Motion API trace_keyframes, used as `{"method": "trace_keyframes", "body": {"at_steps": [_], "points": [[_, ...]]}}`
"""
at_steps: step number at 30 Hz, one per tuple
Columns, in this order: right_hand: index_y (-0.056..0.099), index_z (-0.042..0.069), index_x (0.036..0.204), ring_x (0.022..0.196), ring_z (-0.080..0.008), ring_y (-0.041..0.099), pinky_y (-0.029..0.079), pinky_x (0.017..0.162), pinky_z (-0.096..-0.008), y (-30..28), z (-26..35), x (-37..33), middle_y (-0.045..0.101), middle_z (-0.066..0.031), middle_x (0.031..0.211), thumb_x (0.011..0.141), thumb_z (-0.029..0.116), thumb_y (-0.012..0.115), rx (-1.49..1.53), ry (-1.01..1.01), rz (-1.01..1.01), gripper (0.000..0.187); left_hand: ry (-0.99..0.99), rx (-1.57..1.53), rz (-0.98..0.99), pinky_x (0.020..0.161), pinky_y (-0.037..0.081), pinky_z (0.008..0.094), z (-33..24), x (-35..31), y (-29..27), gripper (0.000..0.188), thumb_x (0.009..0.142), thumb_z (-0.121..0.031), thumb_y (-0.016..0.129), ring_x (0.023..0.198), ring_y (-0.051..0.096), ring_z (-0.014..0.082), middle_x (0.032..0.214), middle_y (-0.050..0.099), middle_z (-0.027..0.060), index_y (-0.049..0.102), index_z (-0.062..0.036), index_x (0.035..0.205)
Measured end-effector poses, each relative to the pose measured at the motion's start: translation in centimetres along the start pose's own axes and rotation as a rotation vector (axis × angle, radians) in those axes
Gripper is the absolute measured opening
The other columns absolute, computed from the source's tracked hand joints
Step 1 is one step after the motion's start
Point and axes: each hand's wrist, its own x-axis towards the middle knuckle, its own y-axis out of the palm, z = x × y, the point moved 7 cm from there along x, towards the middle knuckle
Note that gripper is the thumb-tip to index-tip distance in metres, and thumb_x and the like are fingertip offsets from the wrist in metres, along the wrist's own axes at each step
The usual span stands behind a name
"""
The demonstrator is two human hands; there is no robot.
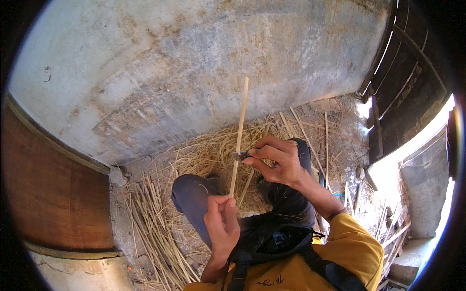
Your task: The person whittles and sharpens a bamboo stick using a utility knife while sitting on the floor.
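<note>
Bamboo strip [239, 136] stands upright, pinched at its bottom by left hand [221, 224]; right hand [277, 161] fingers grip a small blade [239, 155] against it, shaving; next stroke needs steady pressure.

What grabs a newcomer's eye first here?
The long pale stick, held nearly upright at centre frame: the left hand pinches its lower end while the right hand presses a small blade against its middle. Next, the tangle of straw-like shavings on the floor beyond the knees, and a bundle of similar sticks lying at lower left by the grey wall.
</note>
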Motion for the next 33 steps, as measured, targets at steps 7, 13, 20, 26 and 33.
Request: {"method": "trace_keyframes", "body": {"at_steps": [7,13,20,26,33], "points": [[0.071,0.009,0.085,0.062,-0.0206,0.068,0.05,0.049,-0.0329,0.7,-0.1,0.0,0.07,-0.005,0.082,0.078,0.013,0.091,0.028,0.001,-0.011,0.021,0.033,0.033,-0.034,0.054,0.037,0.0219,-0.1,-0.1,-0.5,0.007,0.104,-0.005,0.06,0.064,0.052,0.0033,0.072,0.063,0.0029,0.057,0.0005,0.106],[0.071,0.009,0.085,0.064,-0.0214,0.07,0.052,0.051,-0.034,1.0,0.1,0.2,0.071,-0.0048,0.083,0.079,0.014,0.09,0.009,0.009,0.006,0.02,0.037,0.045,-0.078,0.052,0.033,0.0237,0.4,-0.4,-1.0,0.005,0.104,-0.005,0.061,0.059,0.048,0.003,0.068,0.06,0.0004,0.057,-0.0007,0.106],[0.072,0.009,0.083,0.071,-0.0236,0.072,0.055,0.057,-0.0359,1.2,-0.4,0.7,0.071,-0.0047,0.08,0.08,0.014,0.089,0.008,0.009,0.013,0.018,0.032,0.045,-0.096,0.051,0.031,0.0244,0.5,-1.0,-1.7,0.007,0.103,-0.005,0.062,0.058,0.045,0.0031,0.067,0.058,0.0004,0.057,-0.0004,0.105],[0.078,0.005,0.09,0.069,-0.0194,0.07,0.052,0.061,-0.0312,-1.1,-5.6,3.4,0.073,-0.0092,0.082,0.082,0.001,0.085,-0.077,0.221,-0.1,0.011,-0.139,0.048,0.001,0.053,0.036,0.0237,2.0,-2.9,-1.9,0.008,0.103,-0.005,0.062,0.06,0.048,0.0036,0.07,0.061,0.0025,0.056,0.0002,0.105],[0.065,0.001,0.089,0.067,-0.0135,0.062,0.048,0.062,-0.029,-6.2,-15.1,4.5,0.068,-0.0036,0.076,0.096,0.015,0.075,-0.257,0.461,-0.345,0.019,-0.134,0.004,0.052,0.055,0.037,0.0228,3.6,-5.4,-3.1,0.008,0.105,-0.007,0.06,0.061,0.049,0.0035,0.071,0.06,0.0009,0.056,0.0002,0.104]]}}
